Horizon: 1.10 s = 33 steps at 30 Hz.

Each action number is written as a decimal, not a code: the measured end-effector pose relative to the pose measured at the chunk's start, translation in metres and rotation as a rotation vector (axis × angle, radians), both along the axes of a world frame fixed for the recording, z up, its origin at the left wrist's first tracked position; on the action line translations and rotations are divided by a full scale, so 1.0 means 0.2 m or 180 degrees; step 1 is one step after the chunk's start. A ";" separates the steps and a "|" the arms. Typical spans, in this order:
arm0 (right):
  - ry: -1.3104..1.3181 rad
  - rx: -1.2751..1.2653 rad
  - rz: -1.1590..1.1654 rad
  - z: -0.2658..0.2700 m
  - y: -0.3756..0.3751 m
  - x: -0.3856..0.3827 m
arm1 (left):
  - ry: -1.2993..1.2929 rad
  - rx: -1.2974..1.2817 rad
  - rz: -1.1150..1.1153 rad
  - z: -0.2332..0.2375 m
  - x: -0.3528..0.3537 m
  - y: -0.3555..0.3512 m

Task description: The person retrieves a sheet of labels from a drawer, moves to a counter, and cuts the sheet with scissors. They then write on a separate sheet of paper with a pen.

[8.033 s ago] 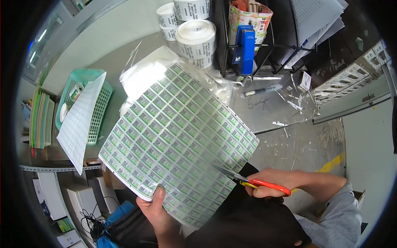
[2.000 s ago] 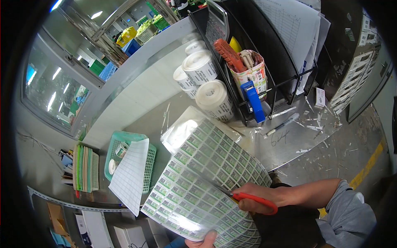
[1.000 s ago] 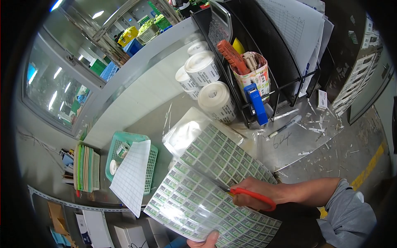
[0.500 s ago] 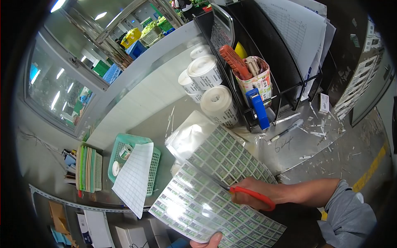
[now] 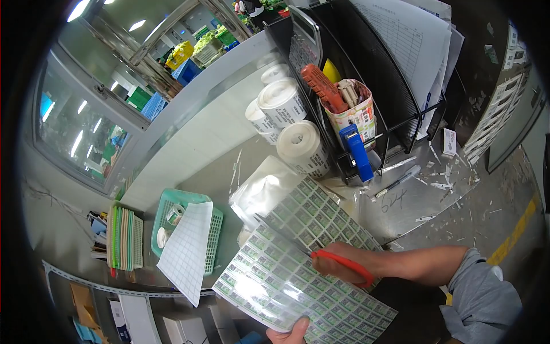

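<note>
A large sheet of green-and-white labels [image 5: 286,281] is held up over the steel table edge. My left hand [image 5: 293,334] grips its lower edge, only fingers showing at the bottom of the view. My right hand [image 5: 338,265] is closed around red-handled scissors [image 5: 341,266], whose blades reach up-left far into the sheet. The cut splits the sheet into an upper part [image 5: 312,212] and a lower glossy part.
Rolls of white labels [image 5: 301,146] stand at the back. A black wire rack [image 5: 366,86] holds papers, a cup of tools and a blue stapler [image 5: 356,152]. A pen [image 5: 398,180] and paper scraps lie on the steel table [image 5: 412,203]. A green basket [image 5: 183,229] with gridded paper sits left.
Over the past seconds the scissors have travelled up-left through the label sheet, lengthening the cut. The two parts of the sheet have spread further apart, and my right hand has shifted slightly left.
</note>
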State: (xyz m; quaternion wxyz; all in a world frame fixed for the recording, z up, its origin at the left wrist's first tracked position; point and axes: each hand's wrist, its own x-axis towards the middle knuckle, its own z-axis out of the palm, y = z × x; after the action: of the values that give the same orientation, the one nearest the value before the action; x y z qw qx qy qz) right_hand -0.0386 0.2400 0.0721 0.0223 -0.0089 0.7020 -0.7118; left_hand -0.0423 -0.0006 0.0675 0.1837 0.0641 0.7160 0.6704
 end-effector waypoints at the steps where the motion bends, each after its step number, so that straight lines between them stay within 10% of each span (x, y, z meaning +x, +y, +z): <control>1: -0.0002 -0.0001 -0.0004 -0.02 0.00 -0.01 | 0.0032 0.0004 -0.0014 0.00 -0.01 0.01; 25: -0.0347 -0.0312 -0.0545 -0.12 0.03 -0.24 | -0.0074 0.0732 0.0142 -0.30 -0.22 0.07; 31: -0.1264 -0.1626 0.0232 -0.17 0.06 -0.26 | -0.0769 0.1204 -0.0257 -0.45 -0.16 -0.03; 33: -0.0983 -0.0816 -0.0002 -0.23 0.05 -0.29 | -0.0969 0.0819 -0.0432 -0.54 -0.15 -0.12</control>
State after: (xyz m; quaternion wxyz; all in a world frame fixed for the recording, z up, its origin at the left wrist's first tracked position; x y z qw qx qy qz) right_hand -0.0971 0.2502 0.0260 0.1281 0.0978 0.5939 -0.7882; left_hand -0.0718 -0.0248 -0.0401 0.3248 0.0330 0.5825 0.7443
